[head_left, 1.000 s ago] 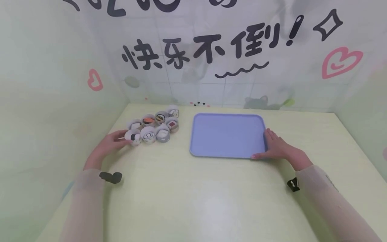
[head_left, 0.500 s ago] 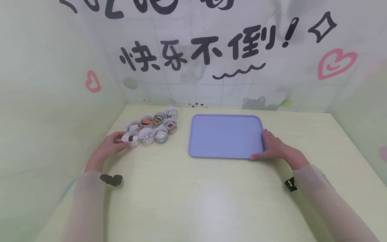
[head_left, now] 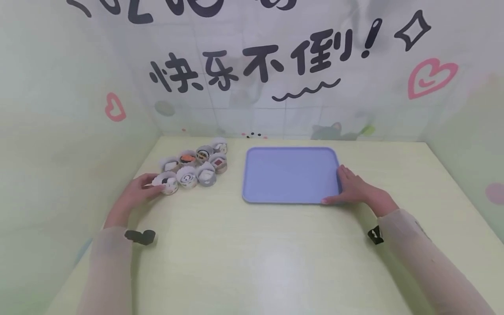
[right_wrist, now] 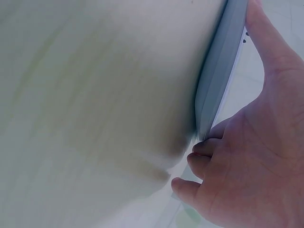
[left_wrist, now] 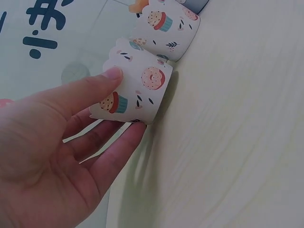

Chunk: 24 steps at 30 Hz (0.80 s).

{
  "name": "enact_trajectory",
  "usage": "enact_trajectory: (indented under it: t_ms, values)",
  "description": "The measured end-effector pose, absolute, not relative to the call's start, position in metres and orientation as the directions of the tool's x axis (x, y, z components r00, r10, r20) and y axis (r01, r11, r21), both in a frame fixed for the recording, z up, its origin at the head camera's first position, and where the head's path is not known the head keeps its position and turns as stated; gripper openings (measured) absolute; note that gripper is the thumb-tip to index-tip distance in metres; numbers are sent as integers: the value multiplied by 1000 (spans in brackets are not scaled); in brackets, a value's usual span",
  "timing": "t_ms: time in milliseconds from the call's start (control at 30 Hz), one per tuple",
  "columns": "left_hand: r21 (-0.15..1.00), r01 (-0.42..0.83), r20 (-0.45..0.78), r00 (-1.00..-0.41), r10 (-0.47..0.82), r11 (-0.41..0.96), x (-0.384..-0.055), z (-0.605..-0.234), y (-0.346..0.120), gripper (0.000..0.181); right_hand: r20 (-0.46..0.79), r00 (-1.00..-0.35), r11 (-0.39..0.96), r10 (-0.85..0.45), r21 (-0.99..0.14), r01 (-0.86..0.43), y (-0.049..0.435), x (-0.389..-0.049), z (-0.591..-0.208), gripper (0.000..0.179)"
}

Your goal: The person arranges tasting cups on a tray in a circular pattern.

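My left hand holds the nearest left paper baking cup, which contains a white piece with a dark band. In the left wrist view, the thumb presses the side of this cup, printed with cupcakes and doughnuts, and the fingers touch it from below. Several similar cups with sushi-like pieces stand close beside and behind it. At the right, my right hand rests against the near right corner of a blue tray. Its thumb lies on the front rim and its fingers stretch along the right side.
Both hands are over a pale wooden table. A printed back wall rises behind the cups and tray. Side walls border the table on the left and right. A dark wrist camera hangs at the left sleeve.
The held cup has shifted slightly toward the near side with my left hand. My right hand stays at the tray's corner. The whole head view has drifted a little.
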<state>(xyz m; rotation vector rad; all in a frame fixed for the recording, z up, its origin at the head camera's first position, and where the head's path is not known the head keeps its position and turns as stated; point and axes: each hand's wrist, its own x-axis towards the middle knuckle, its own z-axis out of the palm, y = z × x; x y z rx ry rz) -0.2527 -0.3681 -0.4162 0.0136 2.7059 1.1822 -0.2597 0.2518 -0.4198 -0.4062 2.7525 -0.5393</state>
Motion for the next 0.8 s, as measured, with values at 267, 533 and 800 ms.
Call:
enact_trajectory:
  t_ms: [267,533,800]
  values:
    - [720,-52,-154,-984,85,692,-250,-411,-370,70,-241,-912,888,-333,-406,-217,251,-260,-417,133]
    - [716,-57,-157,-984,82,696,-249,-406,-371,72,-226,-913,884,-341,-407,-230,252,-261,-418,132]
    - [717,-8,-88,-993,79,697,-249,-399,-373,68,-236,-912,889,-336,-399,-225,254,-261,-420,132]
